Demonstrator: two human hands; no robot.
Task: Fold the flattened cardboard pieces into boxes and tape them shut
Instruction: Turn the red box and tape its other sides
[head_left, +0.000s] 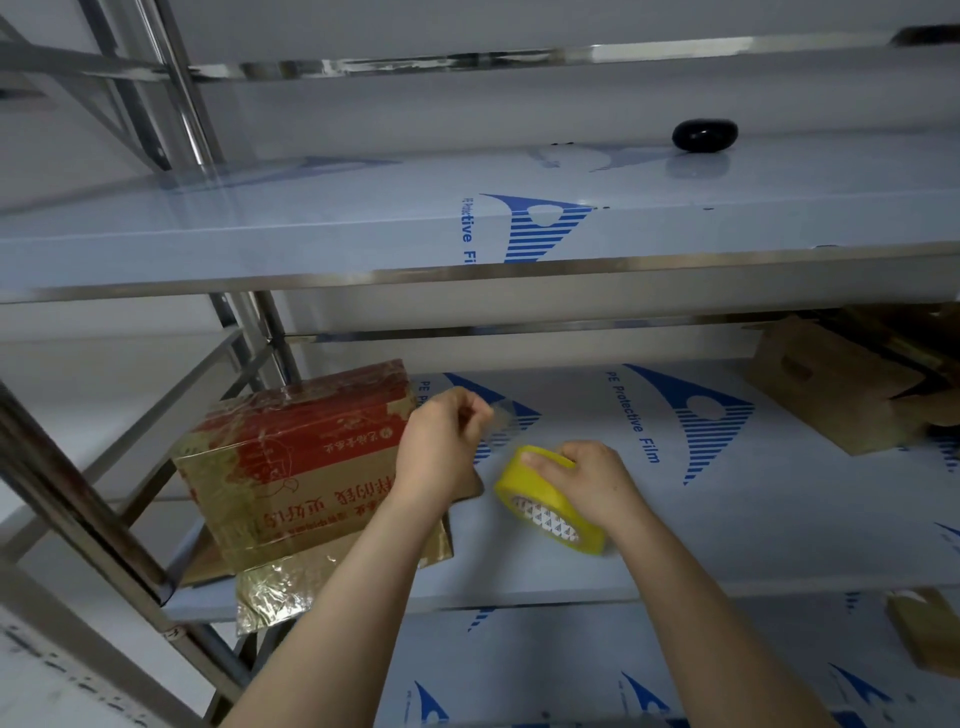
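Gripping a round yellow roll of tape (535, 499) with the right hand (587, 480), just over the white shelf with blue marks (779, 519). Pinching a clear strip of tape (501, 415) with the left hand (441, 441). Sitting on the shelf just left of that hand, a red and gold cardboard box (291, 457).

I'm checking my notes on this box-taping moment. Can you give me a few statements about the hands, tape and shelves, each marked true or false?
1. The right hand grips the yellow tape roll. True.
2. The left hand lies flat on the red and gold box. False: it pinches a strip of tape beside the box.
3. A black oval object lies on the upper shelf. True.
4. The yellow tape roll stands on top of the box. False: it is to the right of the box, in the right hand.
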